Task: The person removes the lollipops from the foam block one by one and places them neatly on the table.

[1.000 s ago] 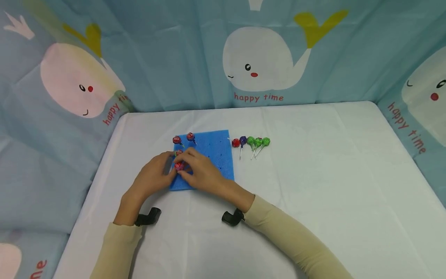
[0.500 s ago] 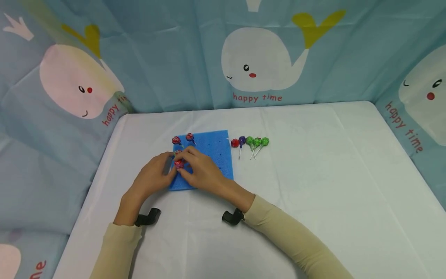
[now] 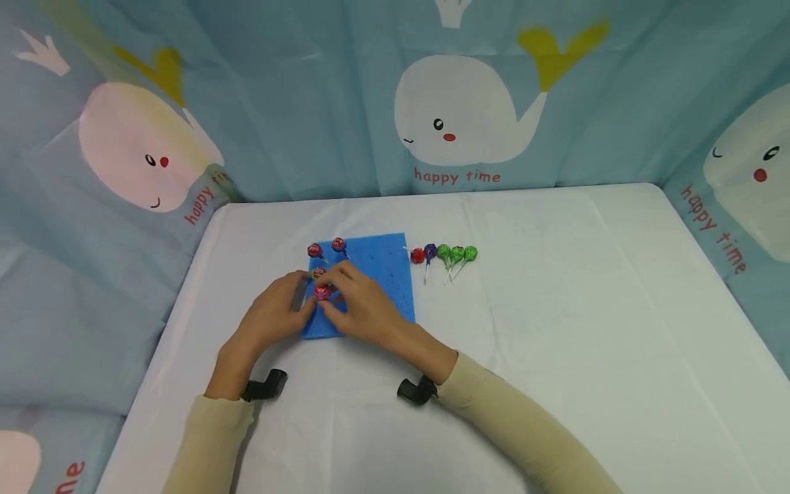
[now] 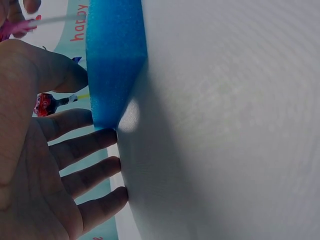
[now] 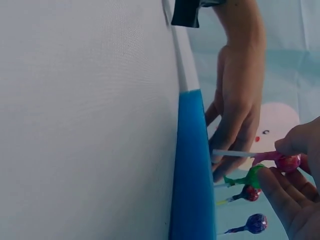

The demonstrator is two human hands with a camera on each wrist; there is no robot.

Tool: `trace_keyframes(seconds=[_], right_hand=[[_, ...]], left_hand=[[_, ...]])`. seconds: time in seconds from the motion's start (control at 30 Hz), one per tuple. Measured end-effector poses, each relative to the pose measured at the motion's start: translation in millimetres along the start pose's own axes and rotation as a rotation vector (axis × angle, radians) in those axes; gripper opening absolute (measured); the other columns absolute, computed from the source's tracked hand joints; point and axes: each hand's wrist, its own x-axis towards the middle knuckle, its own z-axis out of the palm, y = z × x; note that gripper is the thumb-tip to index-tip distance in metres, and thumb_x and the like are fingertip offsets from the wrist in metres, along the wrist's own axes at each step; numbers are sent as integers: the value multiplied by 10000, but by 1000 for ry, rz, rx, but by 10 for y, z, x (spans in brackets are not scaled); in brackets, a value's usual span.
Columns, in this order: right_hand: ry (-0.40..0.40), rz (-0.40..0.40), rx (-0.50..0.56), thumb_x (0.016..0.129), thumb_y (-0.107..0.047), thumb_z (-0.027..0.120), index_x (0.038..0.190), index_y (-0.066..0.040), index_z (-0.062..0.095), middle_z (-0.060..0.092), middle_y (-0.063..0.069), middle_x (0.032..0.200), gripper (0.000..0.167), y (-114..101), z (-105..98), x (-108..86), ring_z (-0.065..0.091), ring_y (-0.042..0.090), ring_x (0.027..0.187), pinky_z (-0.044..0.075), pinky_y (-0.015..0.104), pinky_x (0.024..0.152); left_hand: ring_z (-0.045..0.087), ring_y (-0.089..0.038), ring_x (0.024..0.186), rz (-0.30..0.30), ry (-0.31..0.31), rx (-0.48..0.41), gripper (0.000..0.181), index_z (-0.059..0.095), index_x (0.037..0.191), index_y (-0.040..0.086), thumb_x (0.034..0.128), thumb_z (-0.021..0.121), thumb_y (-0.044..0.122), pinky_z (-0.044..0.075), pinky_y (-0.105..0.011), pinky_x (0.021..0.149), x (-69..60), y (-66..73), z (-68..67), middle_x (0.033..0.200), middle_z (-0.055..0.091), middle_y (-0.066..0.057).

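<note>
My right hand [image 3: 370, 312] pinches a pink-wrapped lollipop [image 5: 288, 162] between thumb and fingers, above the left part of a blue foam block [image 3: 385, 274]. The white stick [image 5: 232, 153] points down at the foam; its tip is close to the surface, and I cannot tell whether it has entered. With fingers fairly straight, my left hand [image 3: 271, 312] rests against the block's left edge, fingertips at its side in the left wrist view. Other lollipops stand in the foam: two red ones at the back, including this red lollipop [image 3: 339, 244], and a green-wrapped lollipop [image 5: 255, 176] nearer my hands.
Right of the block lie several lollipops on the white table [image 3: 555, 309]: a red lollipop [image 3: 417, 256], a purple lollipop [image 3: 430, 251] and green ones, such as this green lollipop [image 3: 471, 253]. Small holes dot the foam. A whale-print curtain [image 3: 308, 103] surrounds the table.
The right hand and its lollipop have shifted very slightly to the right over the foam. The left hand stays at the block's edge. The head view has tilted a little.
</note>
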Motion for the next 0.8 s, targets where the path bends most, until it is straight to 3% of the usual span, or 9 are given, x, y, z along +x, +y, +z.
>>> trace_keyframes(seconds=[0.23, 0.5, 0.8], right_hand=[[-3, 18, 52, 991, -88, 716, 1248, -28, 673, 640, 85, 1183, 267, 39, -102, -136, 712, 176, 1011, 655, 301, 876], [21, 10, 13, 967, -103, 756, 1214, -56, 707, 683, 79, 1133, 256, -4, -362, -208, 749, 232, 906, 653, 284, 794], [80, 22, -10, 936, -104, 799, 1176, -52, 738, 725, 67, 1079, 253, 32, -678, -339, 751, 199, 943, 651, 251, 804]], left_hand=[[526, -489, 1431, -1, -16, -22, 584, 501, 1501, -36, 1036, 619, 297, 427, -674, 1188, -6, 23, 77, 1521, 569, -277], [512, -494, 1441, -19, -26, -7, 587, 488, 1504, -31, 1044, 604, 315, 412, -680, 1198, -23, 0, 7, 1523, 564, -276], [479, -501, 1464, -32, -41, -7, 603, 462, 1523, -34, 1052, 594, 319, 393, -687, 1209, -4, 10, -19, 1551, 527, -289]])
